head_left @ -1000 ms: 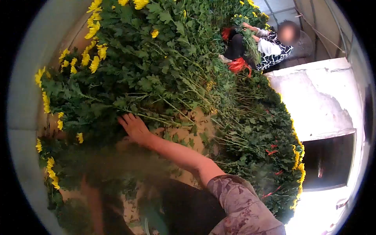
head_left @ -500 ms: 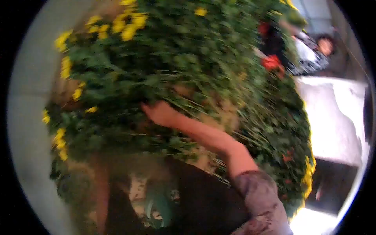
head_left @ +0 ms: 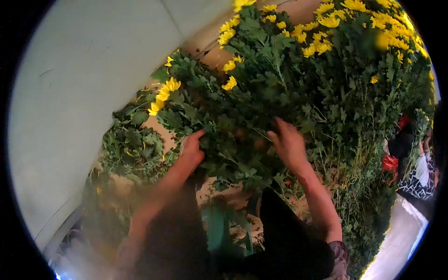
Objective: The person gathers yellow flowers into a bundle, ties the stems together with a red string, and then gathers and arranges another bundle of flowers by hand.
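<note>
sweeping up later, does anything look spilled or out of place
Mainly the leaves at left: they lie in a loose, jumbled heap, while the flowers at upper right sit massed together. Nothing looks clearly damaged.

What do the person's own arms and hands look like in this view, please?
The left hand and right hand are bare, with no gloves, and the right forearm is uncovered too. A muted, mottled, patterned sleeve shows around the right elbow. Blur hides the details of the left sleeve.
</note>
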The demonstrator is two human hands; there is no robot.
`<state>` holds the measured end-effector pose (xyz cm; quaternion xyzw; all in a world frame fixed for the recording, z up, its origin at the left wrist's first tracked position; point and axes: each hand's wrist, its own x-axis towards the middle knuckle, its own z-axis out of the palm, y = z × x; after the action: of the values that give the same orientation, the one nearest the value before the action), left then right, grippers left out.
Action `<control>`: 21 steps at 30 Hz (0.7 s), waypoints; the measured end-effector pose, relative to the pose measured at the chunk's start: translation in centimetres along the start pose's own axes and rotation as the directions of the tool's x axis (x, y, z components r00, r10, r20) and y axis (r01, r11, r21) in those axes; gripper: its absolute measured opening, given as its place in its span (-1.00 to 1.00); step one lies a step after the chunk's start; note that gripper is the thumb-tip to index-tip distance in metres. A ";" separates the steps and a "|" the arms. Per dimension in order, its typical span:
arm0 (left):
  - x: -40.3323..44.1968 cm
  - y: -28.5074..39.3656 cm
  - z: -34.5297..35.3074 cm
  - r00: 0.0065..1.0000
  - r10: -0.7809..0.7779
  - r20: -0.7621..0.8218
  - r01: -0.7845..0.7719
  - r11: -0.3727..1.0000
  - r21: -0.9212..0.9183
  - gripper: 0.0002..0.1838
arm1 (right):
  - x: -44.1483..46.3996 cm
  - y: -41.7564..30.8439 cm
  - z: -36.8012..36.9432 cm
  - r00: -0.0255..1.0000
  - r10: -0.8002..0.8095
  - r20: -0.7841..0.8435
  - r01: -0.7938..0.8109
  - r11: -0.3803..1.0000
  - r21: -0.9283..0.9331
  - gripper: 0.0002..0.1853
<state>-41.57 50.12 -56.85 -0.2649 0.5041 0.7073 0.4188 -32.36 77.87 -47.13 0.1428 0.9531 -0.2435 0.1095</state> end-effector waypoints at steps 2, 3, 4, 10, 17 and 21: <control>0.8 0.2 -0.4 0.933 -0.359 0.016 0.308 0.775 -0.551 -0.51 | 2.2 -2.8 2.8 0.998 -0.048 0.037 0.047 0.998 0.041 -0.35; 1.5 -0.5 -0.9 0.943 -0.331 -0.022 0.271 0.806 -0.527 -0.55 | 3.4 -4.0 4.7 0.997 -0.070 0.021 0.070 0.997 -0.040 -0.34; 1.9 -1.2 -1.1 0.952 -0.303 -0.049 0.239 0.833 -0.499 -0.59 | 4.3 -4.4 6.6 0.996 -0.088 0.003 0.087 0.988 -0.128 -0.33; -4.1 2.6 1.0 0.932 0.349 0.100 -0.332 0.708 0.623 -0.65 | 2.8 -3.8 6.3 0.985 -0.164 0.054 0.160 0.984 0.084 -0.35; -2.2 3.2 1.0 0.975 -0.173 -0.142 0.102 0.909 -0.404 -0.65 | -5.4 1.6 -0.5 1.000 0.007 0.001 -0.007 0.999 -0.036 -0.41; -1.3 1.4 -1.1 0.987 -0.154 -0.049 0.121 0.905 -0.408 -0.68 | -2.3 3.1 -1.9 0.961 -0.024 -0.274 -0.004 0.995 -0.102 -0.35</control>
<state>-42.16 48.44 -55.57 -0.4086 0.3435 0.7536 0.3836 -29.46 80.90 -46.14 0.1647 0.9709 -0.1732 -0.0179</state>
